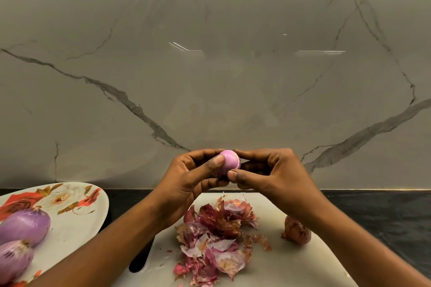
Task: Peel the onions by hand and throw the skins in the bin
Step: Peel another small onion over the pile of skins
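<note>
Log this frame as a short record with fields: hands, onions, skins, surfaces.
left hand: grips the held onion, thumb on its front
right hand: pinches the same onion from its right side
held onion: pink, mostly bare, raised above the cutting board
plate: floral, left of the board, carries two peeled onions
unpeeled onion: on the board, right of the skins
skins: loose pile on the board
bin: not in view

Floral oval plate (77, 235) at the dark stone counter's (384, 212) left edge; white plastic cutting board (291, 263) right of it, carrying papery onion skins (214, 233).
</note>
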### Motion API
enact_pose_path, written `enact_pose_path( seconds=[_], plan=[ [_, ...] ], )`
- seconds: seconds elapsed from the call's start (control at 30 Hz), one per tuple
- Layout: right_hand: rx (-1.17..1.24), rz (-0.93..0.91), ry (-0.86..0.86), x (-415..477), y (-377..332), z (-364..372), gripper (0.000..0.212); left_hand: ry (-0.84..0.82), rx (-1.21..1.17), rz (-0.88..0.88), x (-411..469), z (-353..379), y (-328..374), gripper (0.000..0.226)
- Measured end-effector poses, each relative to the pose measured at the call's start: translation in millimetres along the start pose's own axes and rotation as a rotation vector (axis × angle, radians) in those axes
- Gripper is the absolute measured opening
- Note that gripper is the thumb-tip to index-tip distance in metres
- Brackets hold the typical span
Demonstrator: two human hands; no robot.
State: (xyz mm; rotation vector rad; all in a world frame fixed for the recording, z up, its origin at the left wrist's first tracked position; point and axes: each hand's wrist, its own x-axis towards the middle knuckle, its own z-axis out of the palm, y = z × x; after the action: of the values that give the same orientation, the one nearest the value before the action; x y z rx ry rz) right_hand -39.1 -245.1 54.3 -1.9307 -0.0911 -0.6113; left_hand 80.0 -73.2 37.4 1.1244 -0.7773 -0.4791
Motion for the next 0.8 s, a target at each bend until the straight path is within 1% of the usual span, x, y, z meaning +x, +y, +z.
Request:
enact_pose_path(
  seconds=[0.17, 0.27, 0.4, 0.5, 0.57, 0.63, 0.73, 0.8],
  plan=[
    [-0.081, -0.027, 0.014, -2.4, -1.4, 2.5, 0.041, 0.006, 0.057, -0.013, -1.8, 1.7, 0.7, 0.040],
    [-0.151, -0.053, 0.040, -2.3, 3.9, 2.3, 0.035, 0.012, 0.117, -0.006, -3.4, 5.4, -0.9, 0.043],
    [-0.255, -0.142, 0.076, -1.9, 7.4, 1.9, 0.033, 0.015, 0.082, 0.000, -3.9, 5.2, 1.7, 0.040],
    [-0.371, -0.202, 0.091, -1.3, 13.1, -0.3, 0.030, -0.015, 0.101, -0.021, -3.8, 1.8, 3.2, 0.039],
    [-0.387, -0.203, 0.117, 0.2, 16.6, -2.8, 0.027, -0.044, 0.127, -0.042, -3.9, 0.7, 1.5, 0.040],
    [-0.316, -0.169, 0.146, 1.6, 16.6, -2.9, 0.028, -0.066, 0.109, -0.053, -3.8, 0.3, -0.3, 0.039],
    [-0.162, -0.047, 0.183, 3.7, 15.6, -2.3, 0.028, -0.103, -0.010, -0.073, -2.3, -0.7, 0.3, 0.036],
    [-0.153, 0.039, 0.171, 6.1, 17.3, -2.5, 0.026, -0.115, -0.095, -0.097, -0.9, -1.0, 0.7, 0.038]
  ],
)
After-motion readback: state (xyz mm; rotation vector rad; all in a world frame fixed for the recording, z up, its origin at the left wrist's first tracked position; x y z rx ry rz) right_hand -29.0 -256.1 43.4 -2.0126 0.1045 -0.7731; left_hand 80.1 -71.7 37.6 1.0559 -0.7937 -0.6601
